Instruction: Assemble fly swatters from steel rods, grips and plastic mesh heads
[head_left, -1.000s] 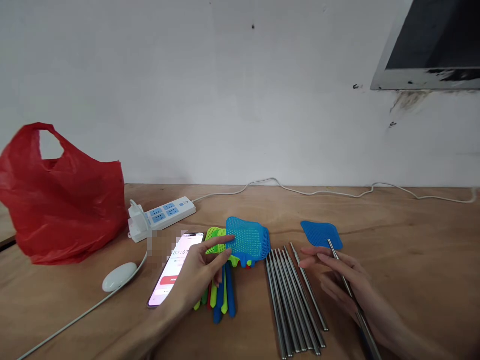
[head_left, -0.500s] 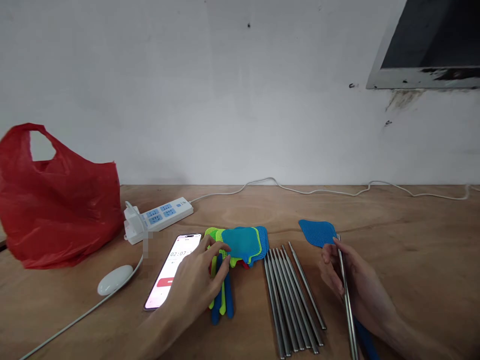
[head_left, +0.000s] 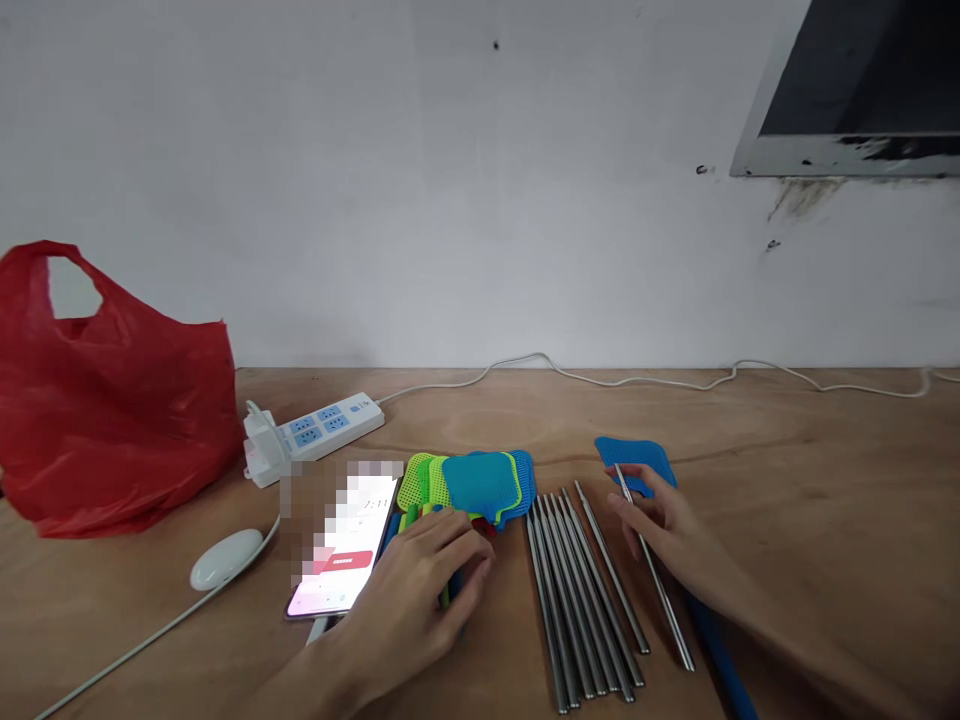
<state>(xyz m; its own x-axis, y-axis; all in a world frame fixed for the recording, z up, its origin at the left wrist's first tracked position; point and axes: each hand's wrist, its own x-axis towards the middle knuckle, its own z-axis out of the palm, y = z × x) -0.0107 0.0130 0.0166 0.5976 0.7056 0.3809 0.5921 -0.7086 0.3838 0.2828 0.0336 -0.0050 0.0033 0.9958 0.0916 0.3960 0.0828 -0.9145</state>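
My left hand (head_left: 424, 590) curls over a bunch of blue and green plastic handles (head_left: 448, 588); its fingers hide most of them. Just beyond lies a pile of fly swatter heads (head_left: 480, 483) in blue, teal and yellow-green mesh. My right hand (head_left: 660, 515) pinches a thin metal rod (head_left: 660, 595), which slants from the fingers down toward the right. Behind that hand is a single blue fly swatter head (head_left: 637, 455). Under the right forearm a blue handle (head_left: 720, 650) shows in part. Several metal rods (head_left: 581, 600) lie side by side between my hands.
A lit phone (head_left: 352, 555) lies left of my left hand, partly blurred out. Farther left are a white power strip (head_left: 330, 425), a white mouse-shaped object (head_left: 229, 560) and a red plastic bag (head_left: 120, 400). A white cable (head_left: 615, 383) runs along the wall.
My right hand has moved up and left with the metal rod, now in front of the single blue head. My left hand has shifted right and down over the handles, whose visible ends lean left.
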